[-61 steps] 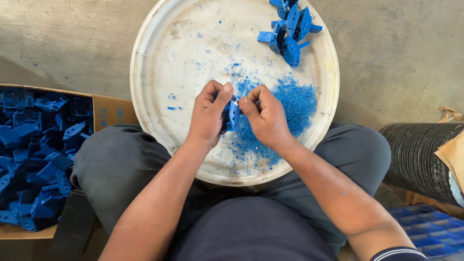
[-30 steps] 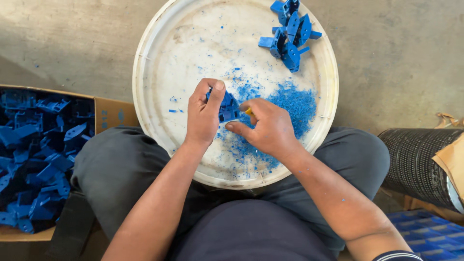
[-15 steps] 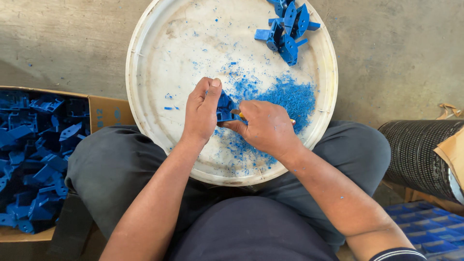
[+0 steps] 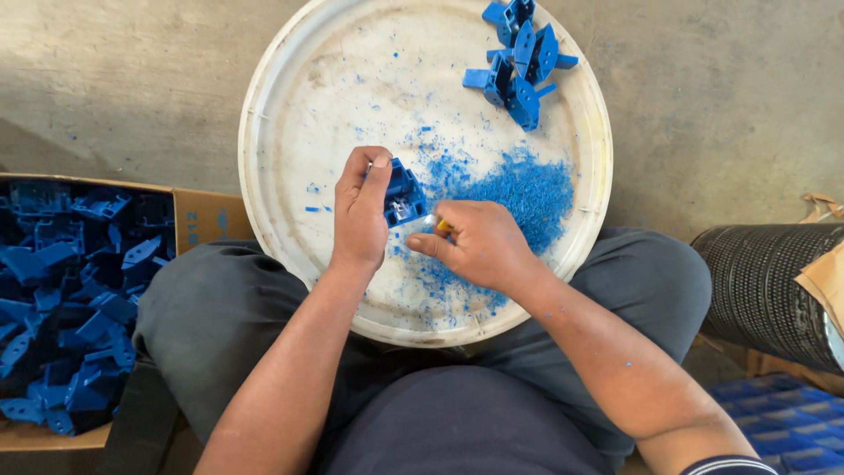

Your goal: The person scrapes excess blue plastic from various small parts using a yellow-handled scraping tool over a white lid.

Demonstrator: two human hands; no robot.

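Concrete floor, round tray (image 4: 290,105) on lap: left hand (image 4: 362,211) grips blue part (image 4: 402,192), right hand (image 4: 479,244) pinches small tool (image 4: 442,227) against it; few trimmed parts (image 4: 520,54) at tray's far edge, full box (image 4: 70,299) left of tray.

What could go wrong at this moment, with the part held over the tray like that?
1. The right hand works a small yellow-handled tool toward the blue part pinched in the left hand; a slip might nick those fingers.
2. The tray rests on the person's lap, so it may tip and spill the shavings.
3. Trimmed parts lie at the far rim and might slide off.
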